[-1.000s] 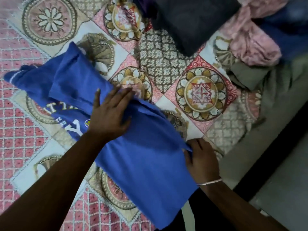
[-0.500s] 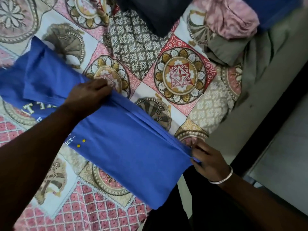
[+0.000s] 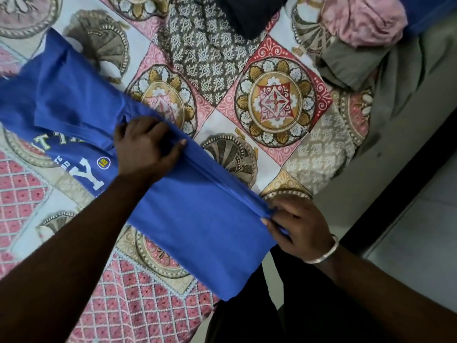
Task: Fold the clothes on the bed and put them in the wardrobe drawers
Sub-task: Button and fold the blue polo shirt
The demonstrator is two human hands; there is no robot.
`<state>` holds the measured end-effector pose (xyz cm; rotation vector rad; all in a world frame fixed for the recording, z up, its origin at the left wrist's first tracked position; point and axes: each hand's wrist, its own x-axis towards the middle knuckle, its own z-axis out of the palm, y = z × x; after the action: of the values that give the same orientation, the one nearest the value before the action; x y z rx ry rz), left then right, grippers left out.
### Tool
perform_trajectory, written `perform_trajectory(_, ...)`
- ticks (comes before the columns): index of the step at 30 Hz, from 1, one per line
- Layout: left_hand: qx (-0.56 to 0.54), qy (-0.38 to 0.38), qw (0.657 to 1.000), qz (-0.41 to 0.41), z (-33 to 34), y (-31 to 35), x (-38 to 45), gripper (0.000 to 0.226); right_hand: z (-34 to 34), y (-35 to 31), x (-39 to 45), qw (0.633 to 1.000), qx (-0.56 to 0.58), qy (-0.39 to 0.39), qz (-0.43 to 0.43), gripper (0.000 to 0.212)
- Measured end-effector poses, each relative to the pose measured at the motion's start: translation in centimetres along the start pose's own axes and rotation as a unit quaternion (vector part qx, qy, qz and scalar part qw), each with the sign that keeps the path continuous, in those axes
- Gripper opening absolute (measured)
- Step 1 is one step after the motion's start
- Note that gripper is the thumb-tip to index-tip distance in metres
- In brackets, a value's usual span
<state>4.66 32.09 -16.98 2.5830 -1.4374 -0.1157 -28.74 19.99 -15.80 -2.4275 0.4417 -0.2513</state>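
A blue T-shirt [image 3: 197,224] with white lettering lies stretched across the patterned bedspread [image 3: 274,102], one long side folded over. My left hand [image 3: 146,147] grips the folded edge near the shirt's middle, fingers curled into the cloth. My right hand [image 3: 299,226], with a silver bangle on the wrist, pinches the same folded edge at the shirt's hem near the bed's edge. The fold runs taut between the two hands.
A dark garment [image 3: 247,16], a pink garment [image 3: 363,18], an olive-grey one [image 3: 353,63] and another blue one [image 3: 430,11] lie piled at the far side. The bed's edge [image 3: 371,174] runs diagonally at right, with tiled floor [image 3: 425,238] beyond.
My left hand went from lying flat on the shirt to gripping the folded edge. Both hands have drawn the fold straight. The view shifted slightly, and more of the lettering shows.
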Motion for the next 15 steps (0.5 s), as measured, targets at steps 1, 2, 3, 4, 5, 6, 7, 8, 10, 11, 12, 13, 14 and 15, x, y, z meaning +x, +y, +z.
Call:
perform_trajectory(1, -0.004, -0.018, 0.999, -0.045, 0.4, 0.9, -0.4, 0.043, 0.6, -0.4, 1.2, 1.000, 0.006, 0.006, -0.005, 0.019)
perform_trajectory(2, -0.016, -0.031, 0.995, -0.089, 0.8, 1.6, -0.8, 0.048, 1.3, -0.7, 2.4, 1.000, 0.014, -0.005, -0.023, 0.017)
perform_trajectory(3, -0.029, -0.038, 0.991, -0.125, 1.1, 2.2, -1.1, 0.053, 1.9, -0.9, 3.6, 0.998, 0.020, -0.027, -0.046, 0.015)
perform_trajectory(4, -0.042, -0.038, 0.987, -0.150, 1.4, 2.6, -1.4, 0.056, 2.5, -1.0, 4.8, 0.996, 0.021, -0.053, -0.066, 0.014)
perform_trajectory(5, -0.053, -0.035, 0.985, -0.161, 1.6, 2.9, -1.6, 0.060, 3.0, -1.0, 5.9, 0.994, 0.016, -0.081, -0.075, 0.017)
perform_trajectory(6, -0.057, -0.031, 0.984, -0.165, 1.8, 2.9, -1.9, 0.065, 3.7, -1.1, 7.0, 0.991, 0.009, -0.109, -0.075, 0.022)
perform_trajectory(7, -0.055, -0.029, 0.985, -0.163, 2.0, 2.9, -2.1, 0.068, 4.1, -1.1, 7.7, 0.988, -0.002, -0.133, -0.074, 0.027)
perform_trajectory(8, -0.046, -0.029, 0.986, -0.159, 2.1, 2.6, -2.3, 0.071, 4.5, -1.1, 8.1, 0.985, -0.016, -0.154, -0.082, 0.031)
perform_trajectory(10, -0.027, -0.031, 0.986, -0.163, 2.6, 1.8, -2.7, 0.070, 5.0, -0.6, 7.5, 0.975, -0.042, -0.187, -0.116, 0.034)
perform_trajectory(11, -0.022, -0.034, 0.984, -0.173, 2.8, 1.5, -2.8, 0.069, 4.9, -0.3, 6.7, 0.970, -0.052, -0.198, -0.130, 0.035)
perform_trajectory(12, -0.021, -0.039, 0.982, -0.185, 3.1, 1.2, -2.9, 0.070, 4.8, 0.0, 5.8, 0.967, -0.062, -0.204, -0.139, 0.037)
perform_trajectory(13, -0.021, -0.042, 0.980, -0.192, 3.3, 1.0, -2.9, 0.071, 4.6, 0.3, 5.1, 0.965, -0.072, -0.207, -0.144, 0.041)
perform_trajectory(14, -0.023, -0.043, 0.979, -0.196, 3.5, 0.8, -3.0, 0.073, 4.4, 0.5, 4.5, 0.963, -0.082, -0.211, -0.148, 0.044)
perform_trajectory(15, -0.027, -0.042, 0.979, -0.196, 3.6, 0.7, -2.9, 0.075, 4.2, 0.6, 4.2, 0.961, -0.093, -0.214, -0.150, 0.047)
